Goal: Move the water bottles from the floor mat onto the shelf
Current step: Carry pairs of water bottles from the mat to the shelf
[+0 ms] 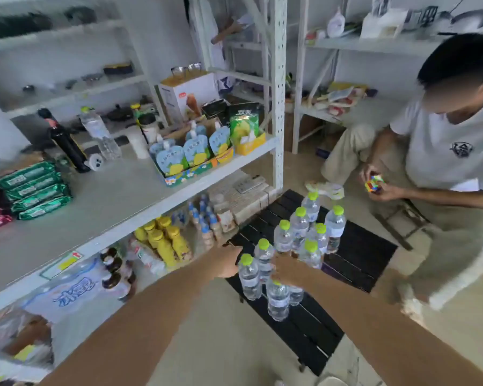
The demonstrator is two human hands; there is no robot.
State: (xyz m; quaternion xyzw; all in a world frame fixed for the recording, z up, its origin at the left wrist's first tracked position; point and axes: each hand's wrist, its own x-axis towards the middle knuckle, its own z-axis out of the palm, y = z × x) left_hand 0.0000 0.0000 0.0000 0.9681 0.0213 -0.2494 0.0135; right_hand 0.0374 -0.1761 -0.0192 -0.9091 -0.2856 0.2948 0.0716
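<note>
Now, right hand (286, 270): grip wrapped over bottle (277, 300), cap hidden
Left hand (229, 260): fingers curled, grip unclear, blurred
Mat (354, 263): partly covered

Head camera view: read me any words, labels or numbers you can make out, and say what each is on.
"冰" and a second, unclear character: blue print on the clear bag on the lower shelf.
Green pouch: white characters, too blurred.
Blue pouches, green packs, water bottles' labels, shelf sticker: unreadable.
</note>
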